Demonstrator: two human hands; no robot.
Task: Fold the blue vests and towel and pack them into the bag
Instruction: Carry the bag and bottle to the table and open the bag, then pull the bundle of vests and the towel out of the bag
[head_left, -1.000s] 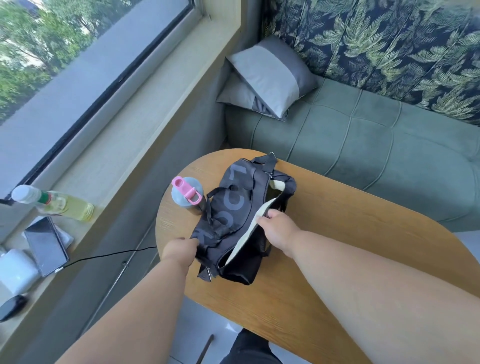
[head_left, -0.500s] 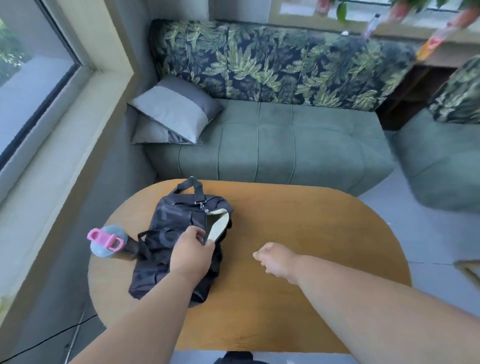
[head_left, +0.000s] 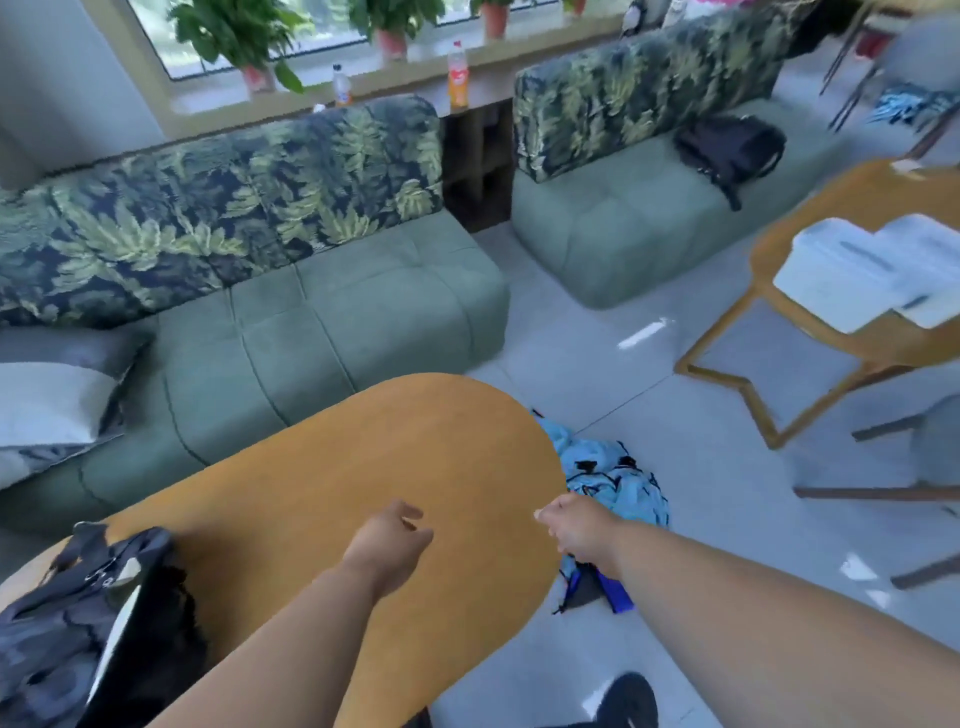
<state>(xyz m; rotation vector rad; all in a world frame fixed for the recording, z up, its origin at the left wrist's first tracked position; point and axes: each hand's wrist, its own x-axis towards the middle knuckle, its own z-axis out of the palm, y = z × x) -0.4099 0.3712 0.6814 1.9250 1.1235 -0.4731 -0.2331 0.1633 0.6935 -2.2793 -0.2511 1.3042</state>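
A: What's nearest?
B: The dark bag (head_left: 78, 629), lying at the bench's (head_left: 363, 467) left end with its mouth agape, pale lining showing; its long axis runs from the near edge away toward the sofa.
A: The hands?
B: The left hand (head_left: 387, 545) hovers over the bench, grip loosely spread, holding nothing. The right hand (head_left: 579, 527) is past the bench's right end, above the blue vests (head_left: 618, 488); its grip is blurred, I cannot tell.
A: And the vests?
B: Heaped on the floor just beside the bench. Beyond stands the green sofa (head_left: 322, 322).
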